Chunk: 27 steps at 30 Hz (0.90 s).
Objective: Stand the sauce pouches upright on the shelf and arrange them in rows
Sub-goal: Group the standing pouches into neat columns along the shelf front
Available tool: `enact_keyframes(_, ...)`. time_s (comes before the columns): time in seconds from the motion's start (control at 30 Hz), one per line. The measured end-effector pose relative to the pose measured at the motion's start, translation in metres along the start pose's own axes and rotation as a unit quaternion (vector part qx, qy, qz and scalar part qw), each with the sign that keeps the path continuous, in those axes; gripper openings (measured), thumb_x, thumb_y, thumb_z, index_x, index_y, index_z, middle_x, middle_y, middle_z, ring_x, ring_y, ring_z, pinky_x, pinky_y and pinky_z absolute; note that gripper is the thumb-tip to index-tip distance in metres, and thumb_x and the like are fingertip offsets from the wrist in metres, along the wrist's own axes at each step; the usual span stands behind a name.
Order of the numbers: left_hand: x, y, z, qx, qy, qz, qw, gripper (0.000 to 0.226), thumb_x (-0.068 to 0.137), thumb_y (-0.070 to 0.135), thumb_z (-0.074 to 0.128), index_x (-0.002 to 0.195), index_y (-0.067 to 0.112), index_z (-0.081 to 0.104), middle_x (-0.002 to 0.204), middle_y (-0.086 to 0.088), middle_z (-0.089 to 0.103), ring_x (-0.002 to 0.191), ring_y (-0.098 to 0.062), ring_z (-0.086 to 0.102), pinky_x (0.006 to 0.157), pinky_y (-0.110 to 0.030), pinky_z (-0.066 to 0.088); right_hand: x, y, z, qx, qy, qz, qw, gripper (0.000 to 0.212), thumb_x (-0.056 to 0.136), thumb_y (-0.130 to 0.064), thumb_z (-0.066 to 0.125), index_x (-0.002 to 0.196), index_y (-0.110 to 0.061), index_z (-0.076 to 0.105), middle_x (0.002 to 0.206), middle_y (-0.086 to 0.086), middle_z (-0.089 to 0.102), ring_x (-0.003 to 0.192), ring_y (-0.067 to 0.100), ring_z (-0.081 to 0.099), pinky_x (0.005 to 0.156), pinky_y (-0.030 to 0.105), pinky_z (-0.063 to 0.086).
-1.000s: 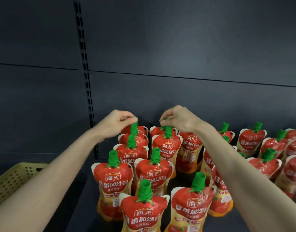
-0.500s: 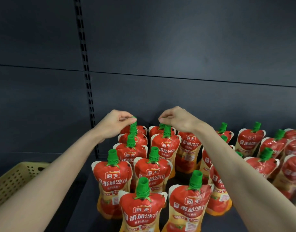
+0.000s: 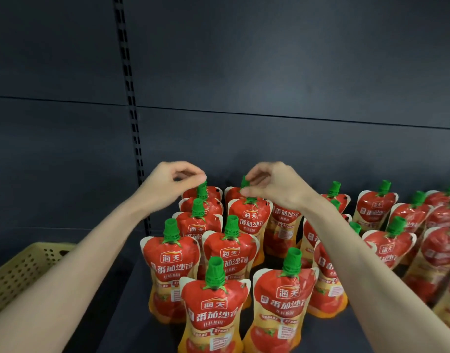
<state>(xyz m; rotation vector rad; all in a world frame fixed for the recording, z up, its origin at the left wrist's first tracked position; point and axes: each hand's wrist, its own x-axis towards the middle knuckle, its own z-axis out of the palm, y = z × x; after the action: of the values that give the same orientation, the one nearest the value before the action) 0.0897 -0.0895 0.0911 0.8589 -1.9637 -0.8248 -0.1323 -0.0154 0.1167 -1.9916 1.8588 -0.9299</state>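
Note:
Many red tomato sauce pouches with green caps stand upright on the dark shelf (image 3: 132,314). On the left they form two columns running from the nearest pouch (image 3: 213,309) to the back wall. My left hand (image 3: 171,183) pinches the green cap of the rearmost pouch of the left column (image 3: 211,191). My right hand (image 3: 272,186) pinches the cap of the rearmost pouch of the second column (image 3: 231,194) between index finger and thumb. Another front pouch (image 3: 282,301) stands to the right of the nearest one. My right forearm hides part of a third column.
A beige perforated plastic basket (image 3: 17,273) sits at the lower left beside the shelf. A slotted upright (image 3: 132,123) runs up the dark back panel. More pouches (image 3: 389,248) stand loosely grouped to the right, some leaning.
Both hands stay on the rear caps of the two left columns. The view has tilted down slightly, so the pouches sit a little higher in frame.

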Motion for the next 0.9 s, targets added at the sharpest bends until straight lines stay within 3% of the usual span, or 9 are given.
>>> enact_keyframes(0.17, -0.006, 0.001, 0.002, -0.001, -0.08, -0.039, 0.996, 0.017, 0.085, 0.021, 0.064, 0.1, 0.016, 0.071, 0.094, 0.007, 0.072, 0.087, -0.001, 0.067, 0.073, -0.007, 0.049, -0.006, 0.003, 0.009, -0.014, -0.022, 0.015, 1.0, 0.03, 0.081, -0.019, 0.072, 0.109, -0.011, 0.066, 0.115, 0.009, 0.066, 0.115, 0.019, 0.057, 0.086, 0.023, 0.045)
enact_keyframes(0.53, -0.008, -0.003, -0.002, 0.009, -0.074, -0.032, 0.997, 0.019, 0.086, 0.021, 0.062, 0.101, 0.015, 0.071, 0.092, 0.006, 0.072, 0.086, -0.003, 0.068, 0.077, -0.014, 0.053, -0.005, 0.002, 0.016, 0.033, -0.033, 0.004, 0.999, 0.021, 0.083, -0.018, 0.069, 0.104, -0.012, 0.068, 0.12, 0.006, 0.065, 0.121, 0.018, 0.053, 0.088, 0.02, 0.04)
enact_keyframes(0.7, -0.011, 0.0, 0.0, 0.013, -0.076, -0.03, 0.997, 0.018, 0.088, 0.022, 0.059, 0.102, 0.017, 0.069, 0.095, 0.008, 0.071, 0.088, 0.0, 0.067, 0.076, -0.011, 0.051, -0.006, 0.002, 0.018, 0.013, -0.02, 0.005, 1.0, 0.025, 0.082, -0.021, 0.07, 0.106, -0.013, 0.067, 0.12, 0.006, 0.064, 0.117, 0.019, 0.055, 0.098, 0.031, 0.046)
enact_keyframes(0.8, -0.015, 0.002, -0.002, 0.018, -0.039, -0.015, 0.999, 0.016, 0.087, 0.024, 0.06, 0.101, 0.021, 0.068, 0.099, 0.01, 0.069, 0.092, -0.001, 0.065, 0.081, -0.014, 0.05, -0.012, -0.001, 0.016, 0.013, 0.036, -0.003, 0.999, 0.031, 0.082, -0.023, 0.071, 0.11, -0.013, 0.065, 0.109, 0.003, 0.067, 0.101, 0.013, 0.061, 0.089, 0.026, 0.049)
enact_keyframes(0.9, -0.025, 0.011, -0.008, 0.011, 0.028, 0.019, 0.999, 0.011, 0.086, 0.025, 0.062, 0.094, 0.024, 0.069, 0.093, 0.011, 0.07, 0.088, 0.0, 0.064, 0.08, -0.014, 0.05, -0.026, -0.01, 0.007, 0.078, 0.112, -0.031, 0.99, 0.02, 0.08, -0.026, 0.072, 0.096, -0.016, 0.068, 0.092, -0.002, 0.069, 0.083, 0.013, 0.064, 0.081, 0.027, 0.053)
